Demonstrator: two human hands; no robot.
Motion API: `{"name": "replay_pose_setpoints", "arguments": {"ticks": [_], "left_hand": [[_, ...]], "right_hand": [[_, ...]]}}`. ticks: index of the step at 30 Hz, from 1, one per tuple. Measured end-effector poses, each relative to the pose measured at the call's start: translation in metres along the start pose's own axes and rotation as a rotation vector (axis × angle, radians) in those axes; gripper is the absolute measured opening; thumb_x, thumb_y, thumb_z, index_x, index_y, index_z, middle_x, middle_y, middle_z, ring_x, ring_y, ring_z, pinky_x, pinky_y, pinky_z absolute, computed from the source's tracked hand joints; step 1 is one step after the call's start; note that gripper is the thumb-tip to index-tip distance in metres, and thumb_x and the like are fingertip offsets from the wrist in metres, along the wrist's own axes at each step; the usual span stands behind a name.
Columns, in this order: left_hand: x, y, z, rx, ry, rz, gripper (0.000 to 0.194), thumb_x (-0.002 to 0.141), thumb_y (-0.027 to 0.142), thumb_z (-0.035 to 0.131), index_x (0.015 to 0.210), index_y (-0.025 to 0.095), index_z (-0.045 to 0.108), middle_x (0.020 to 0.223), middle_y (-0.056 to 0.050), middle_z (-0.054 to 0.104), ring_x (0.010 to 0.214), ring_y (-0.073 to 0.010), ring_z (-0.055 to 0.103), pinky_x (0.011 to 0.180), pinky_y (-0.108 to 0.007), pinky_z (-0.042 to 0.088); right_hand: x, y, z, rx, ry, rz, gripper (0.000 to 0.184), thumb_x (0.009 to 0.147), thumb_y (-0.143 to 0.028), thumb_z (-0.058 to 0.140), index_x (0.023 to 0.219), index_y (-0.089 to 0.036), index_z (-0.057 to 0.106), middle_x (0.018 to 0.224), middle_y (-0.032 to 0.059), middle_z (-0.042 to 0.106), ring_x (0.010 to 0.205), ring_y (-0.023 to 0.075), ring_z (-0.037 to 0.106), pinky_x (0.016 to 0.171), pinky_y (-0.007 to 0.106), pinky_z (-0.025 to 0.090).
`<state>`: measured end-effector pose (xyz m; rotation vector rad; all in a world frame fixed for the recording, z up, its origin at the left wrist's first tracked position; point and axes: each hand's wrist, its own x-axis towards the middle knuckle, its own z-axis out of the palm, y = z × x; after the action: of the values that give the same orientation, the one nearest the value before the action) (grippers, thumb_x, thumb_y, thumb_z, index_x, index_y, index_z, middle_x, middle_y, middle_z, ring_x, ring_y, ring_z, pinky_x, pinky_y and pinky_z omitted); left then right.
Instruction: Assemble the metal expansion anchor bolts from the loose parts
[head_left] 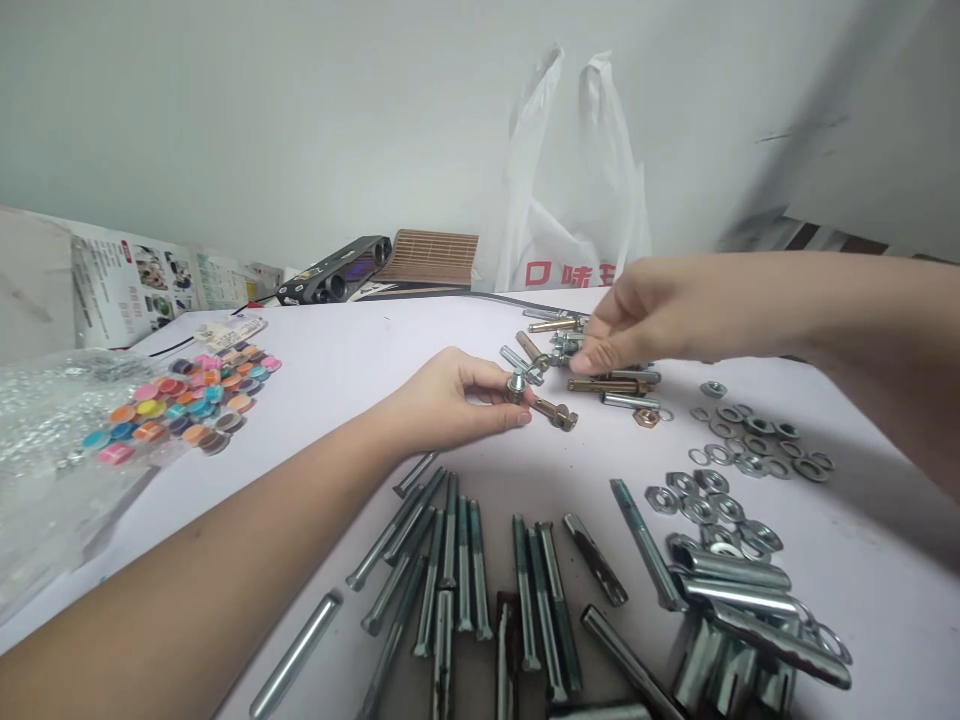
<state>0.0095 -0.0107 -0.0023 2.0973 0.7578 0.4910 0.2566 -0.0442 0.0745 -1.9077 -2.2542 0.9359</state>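
Your left hand [469,395] pinches a small, silver, hex-headed metal bolt [516,384] beside a pile of silver and brassy cylindrical bolts [611,386]; your right hand [630,315], fingers bunched, reaches there, grip unclear. Behind, a crinkled white plastic bag [551,240] stands.

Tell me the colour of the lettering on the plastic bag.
The lettering is red, clearest in the head view.

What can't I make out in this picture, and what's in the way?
All from the head view:
Any further red lettering on the white bag: hidden behind the right hand.
What exactly the right hand touches: the hand itself covers it.
The whole of the small metal piece in the left hand: partly covered by that hand.
Near ends of some metal tubes: cut off by the bottom edge.
The leaflet's fine print: too small.
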Motion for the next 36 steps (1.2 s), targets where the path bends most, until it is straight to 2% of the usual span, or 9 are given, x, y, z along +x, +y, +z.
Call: {"name": "replay_pose_setpoints", "arguments": {"ticks": [4,6,8,11,18,22,26,30,36], "left_hand": [[0.000,0.002,0.000,-0.017,0.010,-0.040,0.031,0.075,0.035,0.075,0.097,0.014,0.077,0.090,-0.004,0.074,0.086,-0.0123,0.066,0.085,-0.022,0.053],[0.000,0.003,-0.001,-0.014,0.007,-0.048,0.030,0.074,0.035,0.075,0.097,0.014,0.077,0.090,-0.003,0.074,0.086,-0.0114,0.066,0.085,-0.020,0.053],[-0.001,0.003,0.000,-0.016,0.004,-0.053,0.030,0.074,0.034,0.076,0.096,0.014,0.077,0.089,-0.003,0.074,0.085,-0.0104,0.065,0.084,-0.019,0.052],[-0.001,0.004,0.000,-0.023,0.001,-0.050,0.028,0.074,0.034,0.075,0.095,0.015,0.076,0.089,-0.002,0.074,0.085,-0.0093,0.064,0.083,-0.017,0.051],[-0.001,0.004,-0.001,-0.039,-0.012,-0.065,0.026,0.076,0.033,0.074,0.091,0.013,0.075,0.086,-0.002,0.072,0.077,-0.0078,0.061,0.076,-0.017,0.049],[-0.001,0.002,-0.001,-0.057,-0.003,-0.071,0.026,0.075,0.035,0.074,0.091,0.014,0.076,0.083,-0.002,0.071,0.077,-0.0079,0.061,0.076,-0.017,0.048],[-0.001,0.001,0.000,-0.054,-0.006,-0.079,0.028,0.075,0.036,0.075,0.093,0.015,0.076,0.083,-0.002,0.071,0.076,-0.0088,0.060,0.077,-0.019,0.048],[-0.001,0.002,0.000,-0.045,0.003,-0.061,0.027,0.075,0.036,0.074,0.093,0.015,0.076,0.083,-0.001,0.071,0.077,-0.0092,0.060,0.077,-0.020,0.047],[-0.001,0.002,0.000,-0.039,-0.020,-0.019,0.029,0.077,0.038,0.072,0.095,0.015,0.076,0.089,-0.002,0.073,0.085,-0.0121,0.062,0.079,-0.021,0.048]], "right_hand": [[-0.016,0.006,-0.001,-0.390,-0.110,0.263,0.051,0.073,-0.069,0.065,0.066,-0.019,0.063,0.057,0.0017,0.049,0.047,0.0101,0.040,0.047,0.030,0.026],[-0.022,0.002,0.005,-0.493,-0.087,0.373,0.044,0.075,-0.060,0.066,0.060,-0.019,0.058,0.051,0.0001,0.043,0.041,0.0089,0.032,0.046,0.031,0.023],[-0.026,-0.003,0.010,-0.540,-0.087,0.377,0.040,0.076,-0.050,0.066,0.056,-0.019,0.052,0.048,-0.0008,0.039,0.039,0.0080,0.028,0.046,0.031,0.019],[-0.032,-0.007,0.015,-0.584,-0.157,0.308,0.041,0.074,-0.048,0.064,0.055,-0.018,0.042,0.047,-0.0013,0.032,0.038,0.0079,0.021,0.044,0.032,0.013],[-0.042,-0.005,0.027,-0.657,-0.169,0.201,0.013,0.068,-0.037,0.064,0.069,-0.025,0.062,0.060,0.0025,0.057,0.035,0.0115,0.035,0.032,0.028,0.014],[-0.035,-0.001,0.031,-0.632,-0.249,0.050,0.027,0.067,-0.041,0.068,0.057,-0.020,0.054,0.056,0.0029,0.053,0.037,0.0113,0.034,0.030,0.026,0.016],[-0.033,0.001,0.028,-0.603,-0.245,0.019,0.028,0.070,-0.044,0.067,0.059,-0.021,0.056,0.054,0.0021,0.051,0.036,0.0105,0.032,0.030,0.025,0.017],[-0.035,-0.003,0.022,-0.465,-0.149,-0.109,0.022,0.079,-0.041,0.062,0.067,-0.022,0.061,0.052,0.0004,0.045,0.038,0.0084,0.028,0.032,0.026,0.013],[-0.026,-0.026,0.023,-0.313,0.175,-0.362,0.022,0.081,-0.033,0.063,0.063,-0.019,0.058,0.047,-0.0013,0.041,0.039,0.0076,0.030,0.034,0.029,0.022]]}}
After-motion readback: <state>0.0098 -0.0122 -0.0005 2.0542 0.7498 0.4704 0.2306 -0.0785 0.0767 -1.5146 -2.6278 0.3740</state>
